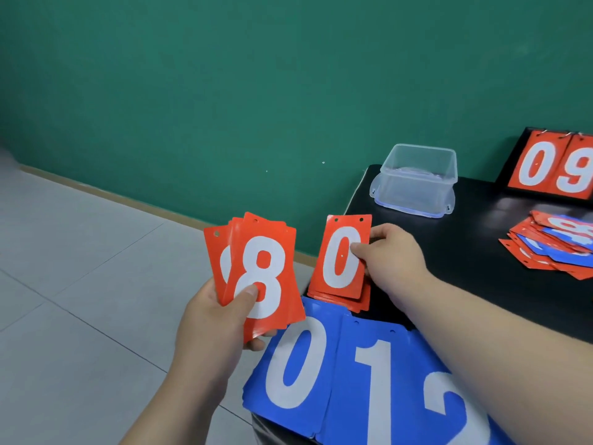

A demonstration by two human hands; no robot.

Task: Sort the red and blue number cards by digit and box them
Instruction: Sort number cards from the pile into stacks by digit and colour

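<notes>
Beneath the fingers (357, 250) of right hand (394, 255) pinching red 0 card (337, 268), red 0 pile (340, 302) could skew; left hand (210, 319) grips red card fan (272, 239), which may slip.

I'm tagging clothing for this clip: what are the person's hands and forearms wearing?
Nothing visible. The left hand and right hand are ungloved, neither wrist carries a watch or band, and the left forearm and right forearm are bare, no sleeve in view.
</notes>
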